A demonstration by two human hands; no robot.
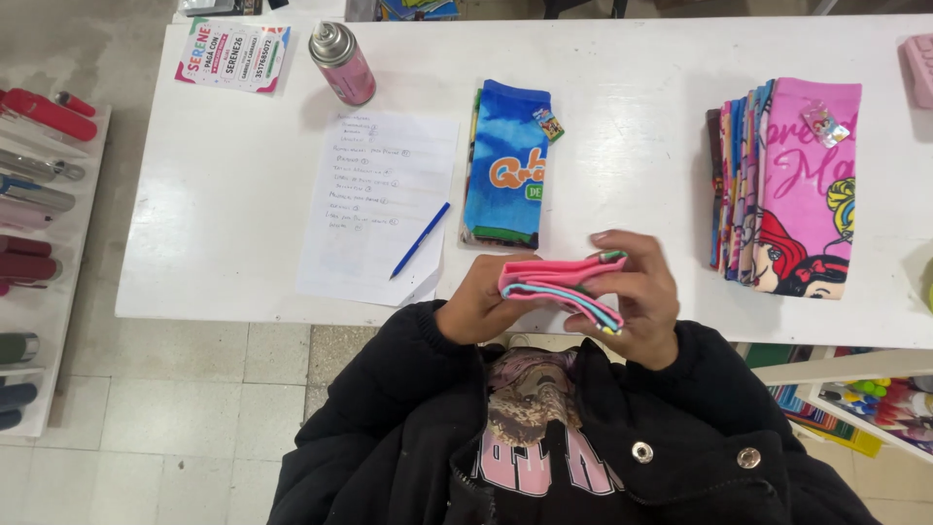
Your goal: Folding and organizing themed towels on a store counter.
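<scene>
A small stack of folded pink cloths [556, 284] with coloured edges is held over the near edge of the white table [243, 224]. My left hand [478, 306] grips the stack from the left. My right hand [641, 301] closes on its right end, fingers curled over the top. Just beyond my hands lies a blue folded cloth pile [507, 165] with an orange print and a small tag. To the right a fanned stack of pink printed cloths [787, 185] rests on the table.
A sheet of paper [374, 199] with a blue pen [420, 239] lies left of the blue pile. A pink spray can [342, 63] and a printed card [233, 53] sit at the far left. Shelves of bottles [34, 194] stand left of the table.
</scene>
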